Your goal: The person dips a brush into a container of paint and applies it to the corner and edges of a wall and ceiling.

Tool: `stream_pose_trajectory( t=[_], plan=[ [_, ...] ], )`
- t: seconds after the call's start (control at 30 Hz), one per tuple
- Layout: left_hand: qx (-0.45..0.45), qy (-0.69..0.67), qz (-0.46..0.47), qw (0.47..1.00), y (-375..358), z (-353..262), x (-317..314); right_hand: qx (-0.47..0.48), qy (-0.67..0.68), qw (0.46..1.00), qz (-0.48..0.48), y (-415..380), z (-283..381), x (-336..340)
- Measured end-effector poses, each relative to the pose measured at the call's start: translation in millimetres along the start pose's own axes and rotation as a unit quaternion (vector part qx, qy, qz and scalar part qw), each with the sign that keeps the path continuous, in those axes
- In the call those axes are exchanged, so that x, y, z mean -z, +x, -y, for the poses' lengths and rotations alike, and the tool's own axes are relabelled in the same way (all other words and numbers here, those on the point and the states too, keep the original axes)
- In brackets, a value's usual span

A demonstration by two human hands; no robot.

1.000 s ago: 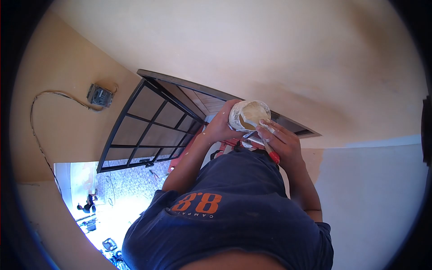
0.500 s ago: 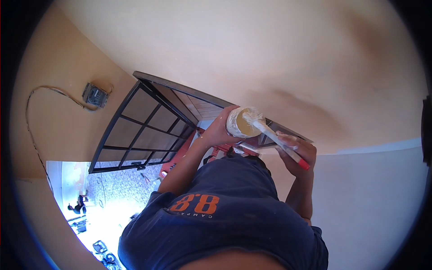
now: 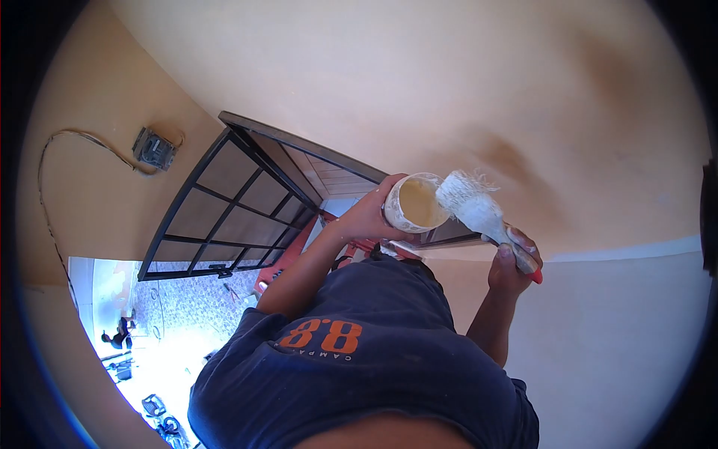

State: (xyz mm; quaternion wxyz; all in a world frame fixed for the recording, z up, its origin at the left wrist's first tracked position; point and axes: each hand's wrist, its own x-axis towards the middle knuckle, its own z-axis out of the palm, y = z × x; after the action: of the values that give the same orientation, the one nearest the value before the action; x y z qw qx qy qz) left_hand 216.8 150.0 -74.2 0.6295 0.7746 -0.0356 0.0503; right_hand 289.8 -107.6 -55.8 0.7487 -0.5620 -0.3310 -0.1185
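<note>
My left hand is wrapped round a small paint-smeared tub with pale yellowish liquid inside. In my right hand is a paintbrush, gripped by its red-ended handle. White coats its frayed bristles, which are beside the tub's rim on the right, tilted up toward the wall. Behind both hands rises the cream wall, with a brownish shadow near the brush.
A dark metal-framed grid door or window stands open at the left. An electrical box with a trailing cable is fixed on the left wall. Below lies bright ground with scattered items. A pale bluish wall section is at the right.
The paintbrush has come out of the tub and moved right, its broad bristle face now turned to view. My right hand has shifted slightly right; the tub has moved a little right.
</note>
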Motion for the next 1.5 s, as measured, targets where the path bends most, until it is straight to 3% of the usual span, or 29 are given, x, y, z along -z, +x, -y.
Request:
stream_pose_trajectory(
  t=[0.13,0.23,0.33,0.4,0.5,0.53,0.6,0.63,0.7,0.83,0.9,0.97,1.0,1.03,1.07,1.1,1.13,1.17,1.2,1.27,1.37,1.5],
  plan=[
    [-0.005,0.006,0.006,1.0,1,-1,-1,0.007,-0.045,0.999,0.011,-4,-4,0],
    [-0.007,-0.001,0.004,1.0,-1,-9,0,-0.056,0.062,0.996,-0.045,-6,-3,-5],
    [-0.033,0.004,0.0,0.999,-1,-8,-2,-0.08,-0.036,0.996,-0.018,-6,-1,-3],
    [-0.036,-0.009,-0.005,0.999,0,-4,-1,-0.111,0.115,0.986,-0.046,-2,5,-10],
    [-0.037,-0.014,-0.007,0.999,-2,-1,-3,-0.108,0.003,0.994,-0.032,-2,4,-8],
    [-0.039,-0.004,-0.006,0.999,-2,1,-2,-0.107,0.002,0.994,-0.031,-3,3,-8],
    [-0.042,-0.006,-0.008,0.999,-1,4,2,-0.087,0.136,0.986,-0.052,-5,-4,-9],
    [-0.042,-0.009,-0.008,0.999,-2,3,1,-0.087,0.136,0.986,-0.051,-6,-5,-9],
    [-0.039,-0.007,-0.01,0.999,-3,1,-2,-0.115,0.015,0.992,-0.041,-8,-5,-6],
    [-0.019,0.0,-0.012,1.0,-2,-6,-2,-0.101,0.102,0.988,-0.05,-9,-11,-9],
    [-0.019,0.013,-0.013,1.0,-2,-2,-3,-0.087,-0.003,0.996,-0.016,-11,-21,-5],
    [-0.025,0.028,-0.017,0.999,-3,-1,-1,-0.082,0.028,0.995,-0.053,-15,-24,-9],
    [0.02,0.011,-0.025,0.999,-10,-4,-3,-0.081,0.059,0.991,-0.089,-19,-23,-9],
    [0.053,-0.001,-0.028,0.998,-11,-8,-4,-0.116,-0.141,0.983,0.005,-34,-32,13],
    [-0.007,0.029,-0.043,0.999,-7,0,-3,-0.097,-0.194,0.976,0.021,-43,-53,21],
    [-0.07,0.05,-0.047,0.995,-8,15,-6,-0.142,-0.021,0.989,-0.023,-22,-21,-5],
    [-0.08,0.018,-0.041,0.996,-5,13,-7,-0.16,-0.04,0.985,-0.04,-19,-13,-12],
    [-0.046,-0.051,-0.036,0.997,-9,21,-10,-0.31,0.016,0.947,-0.086,-7,15,-25],
    [-0.046,-0.035,-0.031,0.998,-5,11,-11,-0.284,-0.002,0.954,-0.095,-4,12,-30],
    [-0.04,-0.039,-0.017,0.998,-3,11,-15,-0.326,0.181,0.917,-0.142,4,14,-34],
    [-0.034,-0.104,0.002,0.994,11,11,-22,-0.316,0.298,0.874,-0.219,4,12,-29],
    [-0.061,-0.013,0.061,0.996,19,0,-4,-0.291,0.343,0.865,-0.222,10,32,-41]
  ],
)
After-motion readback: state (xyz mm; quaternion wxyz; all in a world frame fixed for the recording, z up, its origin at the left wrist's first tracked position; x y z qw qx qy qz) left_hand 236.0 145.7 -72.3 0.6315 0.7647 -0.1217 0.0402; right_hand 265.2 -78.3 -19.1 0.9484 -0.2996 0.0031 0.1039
